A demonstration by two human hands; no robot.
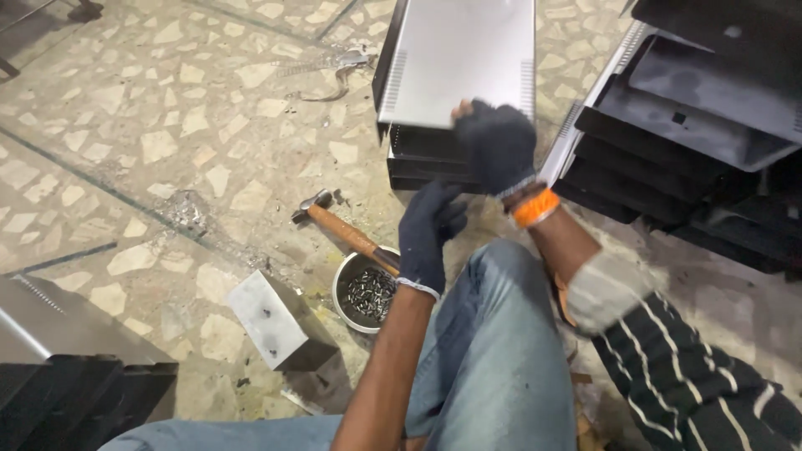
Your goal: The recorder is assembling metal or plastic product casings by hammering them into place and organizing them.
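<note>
Our jeans-clad knee [493,334] sits lowest. Left of it lies a metal block [280,321], then a bowl of screws [365,294] with a hammer [347,234] across its rim. Above the bowl, our left hand [428,238] hangs with fingers loosely curled, holding nothing. Further right, our right hand [494,146] has its fingers clamped on the grey metal cover [459,58].
</note>
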